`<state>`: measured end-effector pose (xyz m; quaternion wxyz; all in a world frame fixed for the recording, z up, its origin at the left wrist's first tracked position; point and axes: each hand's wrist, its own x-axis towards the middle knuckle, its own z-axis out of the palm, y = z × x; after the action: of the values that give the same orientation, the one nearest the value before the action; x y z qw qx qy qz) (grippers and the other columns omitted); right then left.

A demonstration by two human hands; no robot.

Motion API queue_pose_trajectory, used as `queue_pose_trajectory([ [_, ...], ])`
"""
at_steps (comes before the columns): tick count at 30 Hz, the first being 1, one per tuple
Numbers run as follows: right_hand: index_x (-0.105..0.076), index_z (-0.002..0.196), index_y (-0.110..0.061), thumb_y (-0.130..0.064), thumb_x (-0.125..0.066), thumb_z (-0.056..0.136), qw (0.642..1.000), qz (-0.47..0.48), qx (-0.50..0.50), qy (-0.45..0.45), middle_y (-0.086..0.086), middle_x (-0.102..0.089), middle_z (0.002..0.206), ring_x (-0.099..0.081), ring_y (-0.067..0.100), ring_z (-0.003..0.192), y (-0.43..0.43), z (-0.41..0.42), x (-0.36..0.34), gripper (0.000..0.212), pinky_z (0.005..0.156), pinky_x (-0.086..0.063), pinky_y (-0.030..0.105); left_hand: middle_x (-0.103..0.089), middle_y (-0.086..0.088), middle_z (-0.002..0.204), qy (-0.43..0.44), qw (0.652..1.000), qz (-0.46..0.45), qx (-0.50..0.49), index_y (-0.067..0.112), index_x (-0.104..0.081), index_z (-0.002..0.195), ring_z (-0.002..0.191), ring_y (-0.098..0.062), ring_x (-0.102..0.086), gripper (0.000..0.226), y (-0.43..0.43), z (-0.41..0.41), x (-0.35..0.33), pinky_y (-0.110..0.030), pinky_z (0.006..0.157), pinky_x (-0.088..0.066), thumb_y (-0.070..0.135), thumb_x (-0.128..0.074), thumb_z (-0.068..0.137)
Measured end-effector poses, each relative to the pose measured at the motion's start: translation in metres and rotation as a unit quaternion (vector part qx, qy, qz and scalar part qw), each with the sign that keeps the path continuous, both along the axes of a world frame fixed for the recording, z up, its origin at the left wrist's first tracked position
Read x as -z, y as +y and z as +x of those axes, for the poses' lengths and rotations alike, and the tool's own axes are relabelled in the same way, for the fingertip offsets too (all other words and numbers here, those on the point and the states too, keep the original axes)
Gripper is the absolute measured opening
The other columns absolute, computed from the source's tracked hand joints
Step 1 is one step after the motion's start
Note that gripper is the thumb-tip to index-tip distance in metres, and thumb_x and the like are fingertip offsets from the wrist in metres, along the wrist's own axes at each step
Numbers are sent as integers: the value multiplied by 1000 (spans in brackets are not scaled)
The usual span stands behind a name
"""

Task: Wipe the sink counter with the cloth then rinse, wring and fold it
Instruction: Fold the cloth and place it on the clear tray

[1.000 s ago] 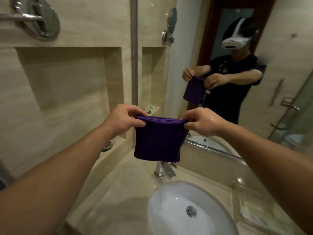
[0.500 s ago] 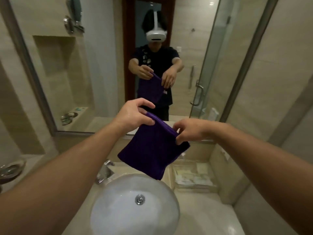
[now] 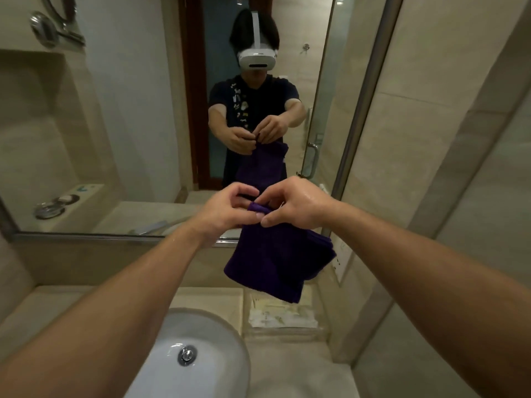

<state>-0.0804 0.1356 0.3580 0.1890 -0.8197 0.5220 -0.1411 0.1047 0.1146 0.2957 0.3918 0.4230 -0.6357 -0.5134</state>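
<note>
The left hand [image 3: 225, 211] and the right hand [image 3: 296, 205] are meeting at the centre of the frame, knuckles nearly touching; both are pinching the top edge of the purple cloth [image 3: 275, 259] between curled fingers and thumbs; a small bunch of fabric is poking up between the two sets of fingertips; the rest of the folded cloth is hanging below the hands, slanting toward the lower right, clear of the counter [image 3: 287, 377]; the white sink [image 3: 218, 334] is sitting at the bottom centre, below and left of the cloth; the mirror [image 3: 129, 124] across the upper half is reflecting the same two-handed grasp.
</note>
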Motion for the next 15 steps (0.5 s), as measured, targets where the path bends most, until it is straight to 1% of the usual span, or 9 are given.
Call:
queue_pose_trajectory([
  [1,-71,120,-30,-29,-80,85,1000,15,-11,-3,-15,-68,96,-63,2,90,-3,-4,1,35,81,-49,24,-69,-14,117,33,999,36,21,19,-60,125,111,-33,-68,55,-1,-3,10,-47,97,-55,15,-83,76],
  [2,-72,118,-29,-27,-79,86,999,29,-20,-5,-14,-69,93,-64,3,87,-5,-8,1,32,77,-49,22,-69,-14,121,55,995,67,42,20,-62,126,116,-33,-66,52,-1,-7,21,-49,101,-52,19,-81,77],
  [4,-73,116,-27,-21,-77,89,999,44,-27,-15,-11,-71,91,-68,4,85,-10,-17,1,28,76,-52,23,-69,-11,126,75,987,114,87,22,-63,130,119,-32,-65,54,-2,-11,44,-48,104,-50,23,-80,78],
  [6,-72,114,-26,-15,-73,91,997,61,-8,-52,-5,-73,97,-70,10,89,-15,-29,2,26,76,-59,28,-70,-11,127,70,982,138,105,19,-63,131,118,-32,-66,64,-3,-11,66,-49,103,-50,27,-85,71],
  [8,-71,107,-25,-9,-71,92,990,91,19,-102,3,-73,101,-73,18,92,-19,-41,4,23,73,-62,32,-72,-8,123,22,990,116,75,19,-68,126,115,-28,-68,67,-8,-6,83,-50,104,-50,31,-91,64],
  [10,-70,100,-23,-3,-68,91,981,116,46,-150,9,-73,102,-73,23,91,-24,-50,7,23,67,-62,31,-75,-5,118,-29,995,82,52,20,-72,121,111,-24,-70,53,-15,2,93,-49,102,-52,24,-87,70],
  [12,-69,97,-21,0,-64,90,971,131,78,-185,11,-71,102,-72,24,88,-29,-56,12,23,64,-59,29,-77,-7,111,-44,996,70,37,15,-74,116,105,-26,-72,38,-22,7,96,-46,96,-57,12,-82,79],
  [13,-68,97,-20,0,-62,91,968,131,95,-192,11,-70,102,-71,23,87,-31,-59,16,22,63,-58,28,-78,-8,107,-52,996,65,30,13,-74,112,101,-27,-73,33,-26,9,95,-43,91,-59,7,-79,81],
  [15,-64,97,-19,-1,-58,92,968,118,132,-176,9,-67,99,-67,21,85,-34,-64,25,19,63,-55,29,-78,-10,100,-71,996,46,25,11,-75,107,96,-27,-74,27,-34,12,89,-39,84,-62,6,-79,81],
])
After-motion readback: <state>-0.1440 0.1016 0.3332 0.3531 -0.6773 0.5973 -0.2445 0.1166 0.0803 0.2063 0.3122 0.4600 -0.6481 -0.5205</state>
